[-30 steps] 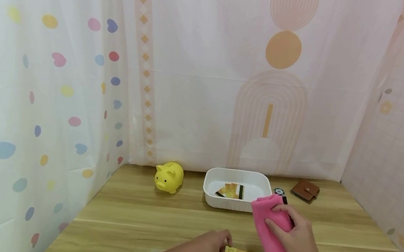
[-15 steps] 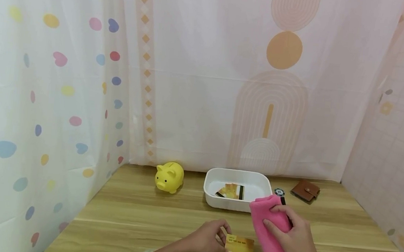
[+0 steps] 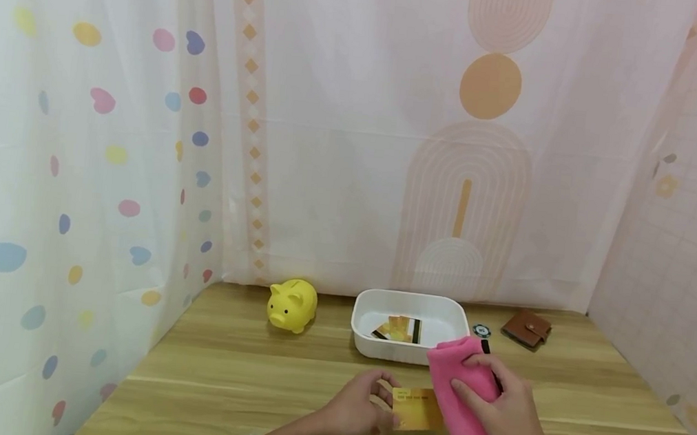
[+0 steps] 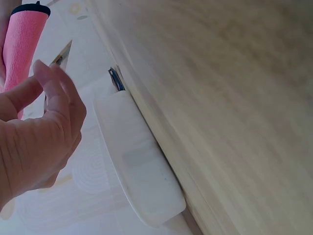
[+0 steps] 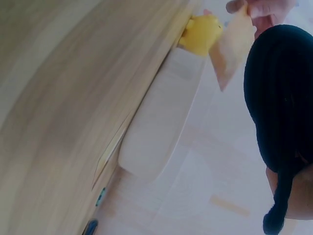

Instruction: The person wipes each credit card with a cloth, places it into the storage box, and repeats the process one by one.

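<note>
My left hand [image 3: 363, 409] pinches a gold bank card [image 3: 415, 410] by its left end, held up over the wooden table. In the head view the card's right end overlaps a pink cloth bundle with black edging [image 3: 461, 407]. My right hand [image 3: 512, 408] grips this bundle, thumb on the near face and fingers on the upper side. The right wrist view shows the bundle's black end [image 5: 274, 88] close up, with a short black strand hanging from it. There the card [image 5: 232, 49] hangs beside the bundle, in front of the yellow piggy bank.
A white plastic tray [image 3: 405, 352] stands at the back with several gold cards [image 3: 397, 329] inside. To its left sits the yellow piggy bank [image 3: 292, 307]. Right of the tray lie a poker chip [image 3: 482, 331] and a brown wallet [image 3: 527, 329]. Patterned curtains [image 3: 340, 175] surround the table.
My left hand has lifted the card from the table's near side, up and away from me, to beside the pink bundle. The right hand and bundle have shifted slightly left.
</note>
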A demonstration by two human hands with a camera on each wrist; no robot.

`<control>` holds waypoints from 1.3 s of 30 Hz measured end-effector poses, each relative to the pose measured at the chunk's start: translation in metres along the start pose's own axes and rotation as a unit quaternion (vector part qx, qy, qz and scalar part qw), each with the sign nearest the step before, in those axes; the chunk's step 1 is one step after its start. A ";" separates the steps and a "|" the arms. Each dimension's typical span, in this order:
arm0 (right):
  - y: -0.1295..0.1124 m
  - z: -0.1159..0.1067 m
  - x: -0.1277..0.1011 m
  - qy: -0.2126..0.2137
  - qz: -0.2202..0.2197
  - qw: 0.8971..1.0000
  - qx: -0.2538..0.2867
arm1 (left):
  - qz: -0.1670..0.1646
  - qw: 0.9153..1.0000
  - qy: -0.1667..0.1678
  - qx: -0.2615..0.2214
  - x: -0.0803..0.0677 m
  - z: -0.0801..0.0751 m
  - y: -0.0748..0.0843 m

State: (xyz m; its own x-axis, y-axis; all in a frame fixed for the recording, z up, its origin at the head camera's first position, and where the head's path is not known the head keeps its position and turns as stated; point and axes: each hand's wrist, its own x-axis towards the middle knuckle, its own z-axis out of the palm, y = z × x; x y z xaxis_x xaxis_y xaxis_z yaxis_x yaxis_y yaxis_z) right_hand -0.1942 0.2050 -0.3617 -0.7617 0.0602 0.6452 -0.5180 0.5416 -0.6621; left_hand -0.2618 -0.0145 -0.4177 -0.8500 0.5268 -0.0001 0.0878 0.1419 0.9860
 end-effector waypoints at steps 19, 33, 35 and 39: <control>0.023 0.014 -0.001 -0.034 -0.035 0.999 0.010 | 0.028 0.994 0.033 -0.102 0.000 0.000 0.018; -0.014 0.019 0.000 -0.008 -0.092 0.996 0.013 | 0.067 0.991 0.020 -0.117 0.000 0.002 0.020; -0.016 0.021 0.000 -0.007 -0.095 0.995 0.016 | 0.071 0.990 0.013 -0.119 -0.001 0.002 0.021; -0.017 0.022 -0.001 -0.012 -0.111 0.993 0.027 | 0.085 0.989 -0.002 -0.119 -0.001 0.002 0.022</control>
State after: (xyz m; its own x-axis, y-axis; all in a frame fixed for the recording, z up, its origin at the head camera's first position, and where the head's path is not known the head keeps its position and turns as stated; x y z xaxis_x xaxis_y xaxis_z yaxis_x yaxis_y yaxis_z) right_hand -0.1935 0.1768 -0.3591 -0.6353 -0.0768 0.7685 -0.6941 0.4932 -0.5244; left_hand -0.2579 -0.0105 -0.3962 -0.8314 0.5292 0.1698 0.1044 -0.1514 0.9829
